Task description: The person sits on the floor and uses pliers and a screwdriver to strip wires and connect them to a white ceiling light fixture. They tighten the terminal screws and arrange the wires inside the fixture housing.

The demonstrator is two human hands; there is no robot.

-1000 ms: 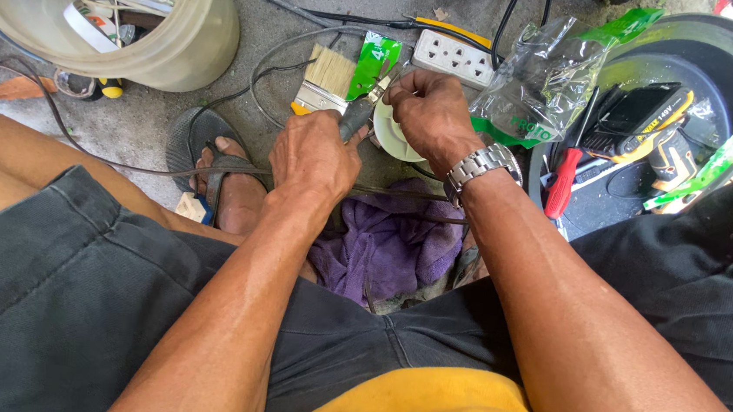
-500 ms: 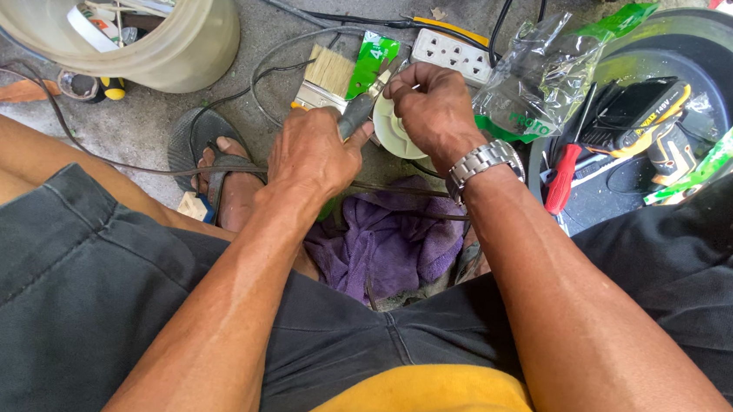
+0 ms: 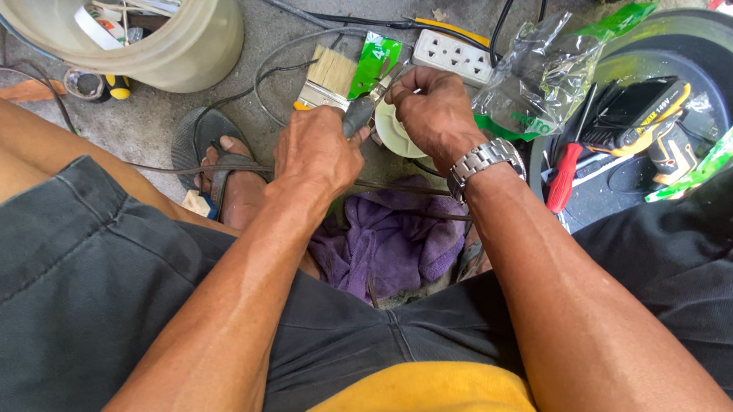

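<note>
My left hand [image 3: 317, 150] is closed round the dark handles of a pair of pliers [image 3: 360, 112], whose jaws point up towards my right hand. My right hand [image 3: 431, 111], with a metal wristwatch [image 3: 482, 161] on the wrist, pinches a thin wire at the plier jaws. Just behind the right hand lies a round white plastic part [image 3: 392, 134]. A thin grey cable [image 3: 213, 168] runs across under both hands. Both hands work above a purple cloth [image 3: 390, 238] between my knees.
A beige bucket [image 3: 196, 40] with tools stands at the top left. A paintbrush [image 3: 329, 77], a green packet [image 3: 376, 63], a white power strip [image 3: 453, 56] and clear plastic bags [image 3: 543, 72] lie on the concrete. A black round tray [image 3: 727, 60] at right holds a red-handled screwdriver [image 3: 564, 174]. My sandalled foot [image 3: 234, 174] rests below.
Both hands have stayed together at the same spot with only small shifts; the right hand's fingers have adjusted slightly at the plier jaws.
</note>
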